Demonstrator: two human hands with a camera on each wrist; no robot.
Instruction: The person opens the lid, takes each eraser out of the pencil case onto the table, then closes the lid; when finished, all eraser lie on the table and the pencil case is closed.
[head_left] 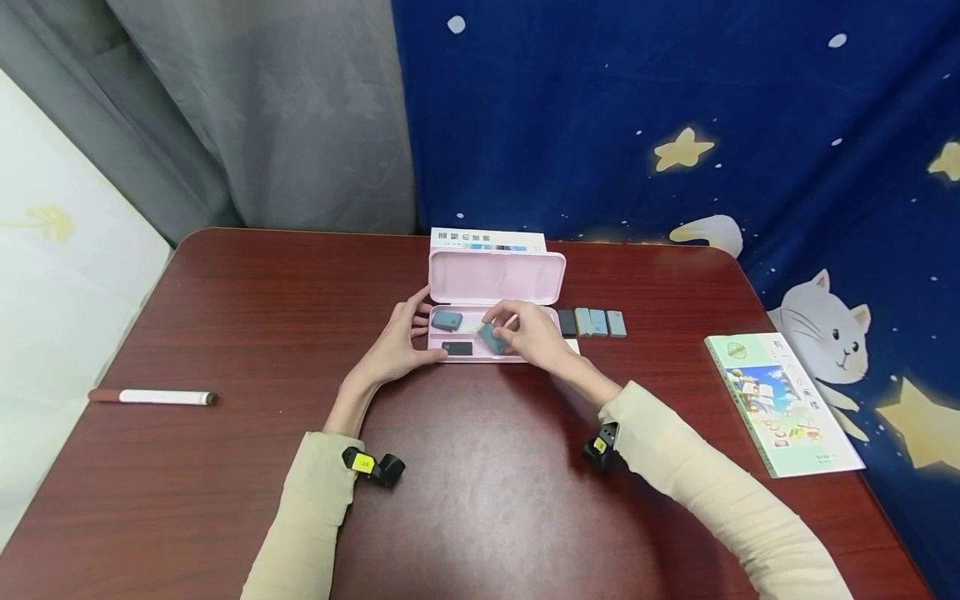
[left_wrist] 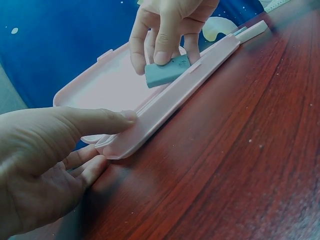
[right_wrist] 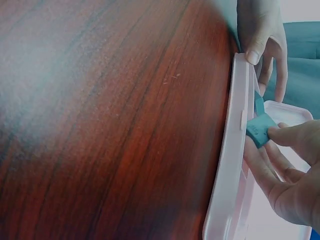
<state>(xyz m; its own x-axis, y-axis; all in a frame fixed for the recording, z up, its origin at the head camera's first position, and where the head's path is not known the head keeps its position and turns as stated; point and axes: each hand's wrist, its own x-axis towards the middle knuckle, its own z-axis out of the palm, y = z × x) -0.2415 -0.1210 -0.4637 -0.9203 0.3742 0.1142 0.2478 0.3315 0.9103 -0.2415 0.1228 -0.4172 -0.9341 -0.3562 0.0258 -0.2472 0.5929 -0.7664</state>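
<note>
A pink pencil case point(head_left: 495, 277) stands with its lid raised. My left hand point(head_left: 397, 340) holds its left end, the thumb on the front rim and the fingers around the side. Over the front of the tray, my right hand point(head_left: 528, 333) pinches a blue-grey eraser point(left_wrist: 167, 71) between thumb and fingers, tilted. Another blue-grey eraser point(head_left: 447, 321) lies in the back left part of the case, and a black block point(head_left: 457, 348) lies in the front compartment. The case's right part is hidden behind my right hand.
Just right of the case is a row of several small blocks point(head_left: 597, 322), dark and blue-grey. A white printed box or book point(head_left: 487, 240) sits behind the lid. A capped marker point(head_left: 167, 397) lies far left, and a green-edged book point(head_left: 783, 406) near the right edge.
</note>
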